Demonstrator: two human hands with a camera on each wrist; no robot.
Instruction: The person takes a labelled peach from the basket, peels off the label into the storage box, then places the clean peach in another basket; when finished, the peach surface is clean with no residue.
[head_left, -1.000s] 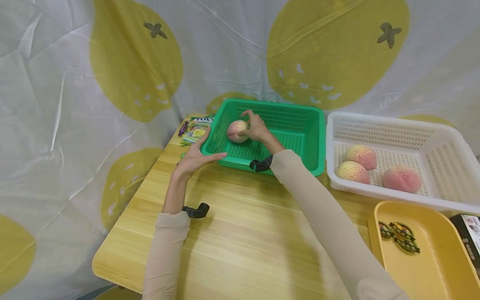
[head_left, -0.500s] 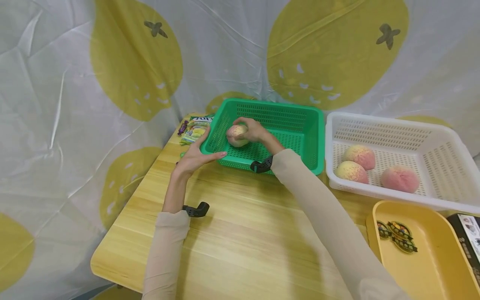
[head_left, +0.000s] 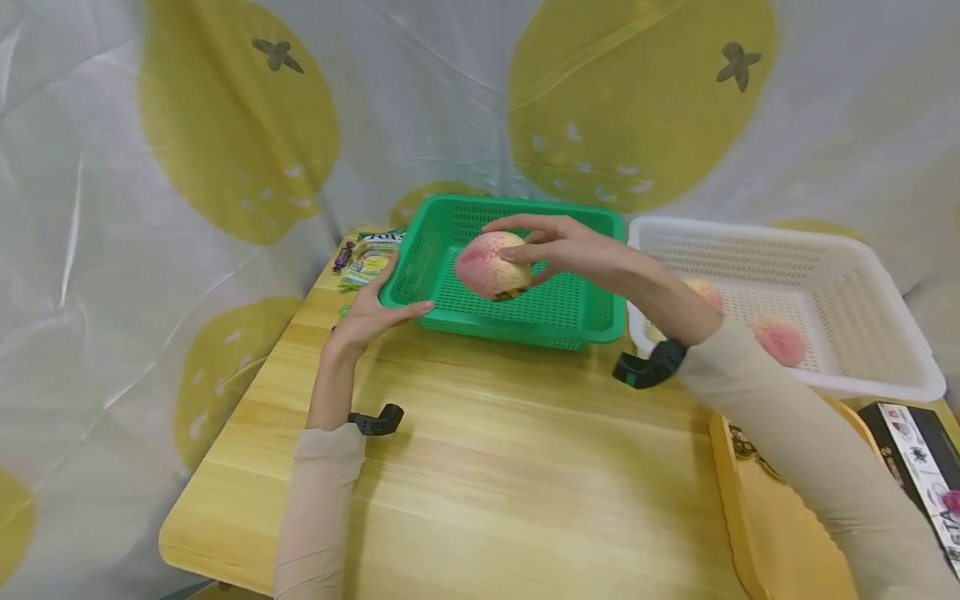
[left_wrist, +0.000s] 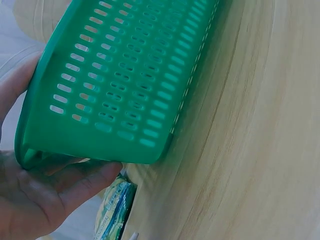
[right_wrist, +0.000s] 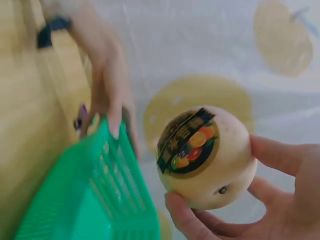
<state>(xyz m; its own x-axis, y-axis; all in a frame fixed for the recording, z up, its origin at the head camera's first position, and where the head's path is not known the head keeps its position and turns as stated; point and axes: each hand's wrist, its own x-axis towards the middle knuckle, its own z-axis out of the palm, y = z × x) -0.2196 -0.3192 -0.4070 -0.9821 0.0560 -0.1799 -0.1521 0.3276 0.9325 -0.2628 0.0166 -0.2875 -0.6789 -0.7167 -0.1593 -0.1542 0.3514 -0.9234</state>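
Mid-carry, by the look of it: peach (head_left: 491, 265) held in the air over the green basket (head_left: 592, 321), clear of its floor, gripped by the right hand (head_left: 570, 250) with thumb below and fingers curled over the top. Seen from the right wrist, a round fruit sticker (right_wrist: 190, 142) facing the camera and a small dark spot low on the skin. Left hand (head_left: 367, 315) clamped on the basket's near left corner, thumb along the rim and fingers down the outer wall, steadying it on the table (head_left: 487, 467). Any set-down calls for a gentle lowering and a slow release, since round fruit rolls. Hard to read: two peaches (head_left: 780, 342) in the white basket (head_left: 862, 387) half hidden behind the right forearm, perhaps a third behind it, cannot tell. Yellow tray (head_left: 757, 517) and dark box (head_left: 918, 454) cut off at the right edge. Candy packet (head_left: 363, 262) beside the green basket, print too small. Right wrist view blurred.
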